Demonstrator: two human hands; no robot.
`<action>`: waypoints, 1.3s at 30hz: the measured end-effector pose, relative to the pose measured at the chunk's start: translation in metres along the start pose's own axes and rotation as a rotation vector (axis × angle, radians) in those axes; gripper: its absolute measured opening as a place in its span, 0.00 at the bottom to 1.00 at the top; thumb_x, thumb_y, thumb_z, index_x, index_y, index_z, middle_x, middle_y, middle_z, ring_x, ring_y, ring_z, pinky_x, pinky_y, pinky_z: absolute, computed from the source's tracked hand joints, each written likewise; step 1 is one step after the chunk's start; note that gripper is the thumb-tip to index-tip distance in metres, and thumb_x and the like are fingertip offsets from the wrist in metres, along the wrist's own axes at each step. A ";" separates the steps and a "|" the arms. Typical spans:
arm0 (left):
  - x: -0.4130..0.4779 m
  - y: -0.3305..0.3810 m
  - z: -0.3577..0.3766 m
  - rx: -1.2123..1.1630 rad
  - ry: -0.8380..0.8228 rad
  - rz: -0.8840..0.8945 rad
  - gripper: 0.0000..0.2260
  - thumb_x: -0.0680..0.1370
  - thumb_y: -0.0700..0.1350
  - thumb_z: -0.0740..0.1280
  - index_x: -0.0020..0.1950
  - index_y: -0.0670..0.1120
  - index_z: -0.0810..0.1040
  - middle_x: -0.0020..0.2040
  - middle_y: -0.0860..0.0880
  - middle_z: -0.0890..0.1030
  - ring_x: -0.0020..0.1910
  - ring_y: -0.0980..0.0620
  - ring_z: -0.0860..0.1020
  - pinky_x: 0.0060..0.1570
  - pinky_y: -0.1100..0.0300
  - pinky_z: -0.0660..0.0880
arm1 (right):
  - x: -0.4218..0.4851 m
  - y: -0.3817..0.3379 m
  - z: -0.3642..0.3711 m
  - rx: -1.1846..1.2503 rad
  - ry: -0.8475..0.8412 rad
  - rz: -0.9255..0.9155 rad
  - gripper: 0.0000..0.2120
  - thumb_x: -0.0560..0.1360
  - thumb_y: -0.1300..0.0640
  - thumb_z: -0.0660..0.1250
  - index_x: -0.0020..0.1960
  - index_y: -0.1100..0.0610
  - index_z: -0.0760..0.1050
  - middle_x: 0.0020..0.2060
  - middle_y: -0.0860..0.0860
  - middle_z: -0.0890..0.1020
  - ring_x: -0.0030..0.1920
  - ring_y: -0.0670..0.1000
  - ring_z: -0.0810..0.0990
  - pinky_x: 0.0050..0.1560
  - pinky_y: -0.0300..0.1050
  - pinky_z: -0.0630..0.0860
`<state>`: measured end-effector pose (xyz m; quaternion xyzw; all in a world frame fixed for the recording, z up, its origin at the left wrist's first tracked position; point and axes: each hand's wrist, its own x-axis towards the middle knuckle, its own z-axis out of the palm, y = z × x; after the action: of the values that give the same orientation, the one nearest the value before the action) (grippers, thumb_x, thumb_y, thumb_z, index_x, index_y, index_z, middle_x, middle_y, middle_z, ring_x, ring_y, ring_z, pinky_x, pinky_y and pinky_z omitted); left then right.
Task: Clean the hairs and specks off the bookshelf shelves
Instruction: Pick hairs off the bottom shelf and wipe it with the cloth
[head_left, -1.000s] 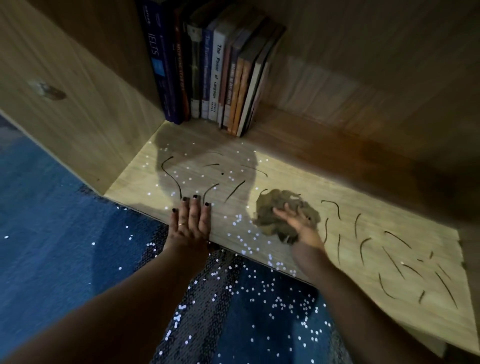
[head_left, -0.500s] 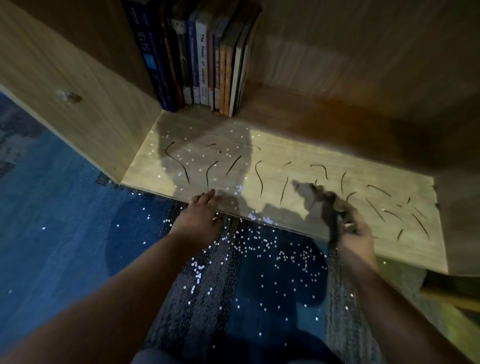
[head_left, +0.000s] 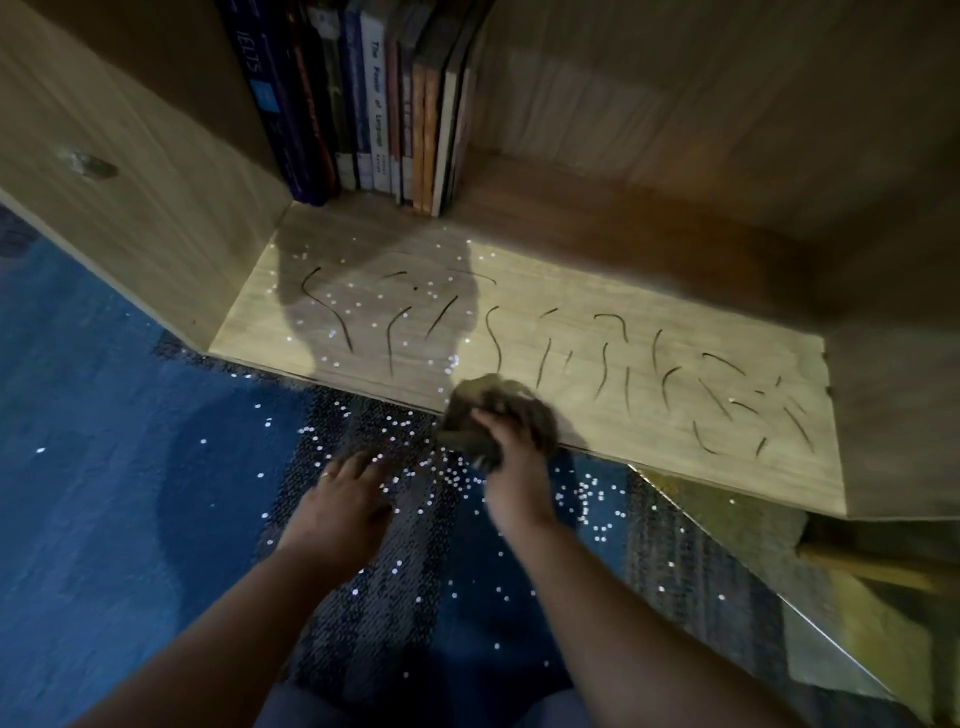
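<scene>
Now the left hand (head_left: 343, 499) has slid off the shelf (head_left: 545, 280) edge to the rug (head_left: 104, 467) at seven o'clock, fingers loosely apart and holding nothing. The right hand (head_left: 511, 447), fingers clamped on the cloth (head_left: 493, 402), has returned to the front lip at six, likely for another stroke. Specks (head_left: 363, 312) linger at ten, and unswept hairs (head_left: 602, 369) run out towards three. Books (head_left: 374, 104) crowd the back at eleven.

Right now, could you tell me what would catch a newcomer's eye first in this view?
Dark curved hairs lie strewn across the pale shelf, with white specks scattered at its left end and over the blue carpet below. At the shelf's front edge the right hand grips a crumpled brown cloth; books stand at the back left.
</scene>
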<state>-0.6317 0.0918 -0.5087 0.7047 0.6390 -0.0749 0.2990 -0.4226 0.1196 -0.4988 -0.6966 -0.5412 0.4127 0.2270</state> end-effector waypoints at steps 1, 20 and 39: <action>-0.001 -0.001 0.003 0.009 -0.017 -0.015 0.27 0.80 0.53 0.63 0.78 0.52 0.60 0.78 0.48 0.60 0.76 0.43 0.58 0.71 0.46 0.65 | -0.005 -0.005 0.003 0.024 -0.041 -0.016 0.33 0.73 0.73 0.62 0.67 0.40 0.71 0.71 0.46 0.65 0.66 0.49 0.70 0.63 0.41 0.72; -0.006 0.064 0.033 0.036 -0.134 0.075 0.26 0.81 0.53 0.59 0.79 0.53 0.57 0.80 0.53 0.53 0.77 0.48 0.55 0.72 0.51 0.65 | 0.050 0.128 -0.246 0.223 0.593 0.269 0.21 0.77 0.70 0.61 0.66 0.54 0.73 0.53 0.51 0.78 0.51 0.49 0.76 0.50 0.40 0.72; -0.002 0.083 0.045 0.094 -0.204 0.169 0.23 0.81 0.53 0.60 0.76 0.54 0.62 0.78 0.53 0.57 0.76 0.50 0.57 0.72 0.55 0.62 | -0.024 0.028 -0.111 0.163 -0.042 -0.197 0.20 0.80 0.63 0.60 0.61 0.38 0.70 0.59 0.43 0.76 0.56 0.39 0.76 0.50 0.29 0.73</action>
<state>-0.5414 0.0664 -0.5173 0.7579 0.5396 -0.1505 0.3342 -0.3177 0.1027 -0.4508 -0.6106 -0.5764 0.4453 0.3109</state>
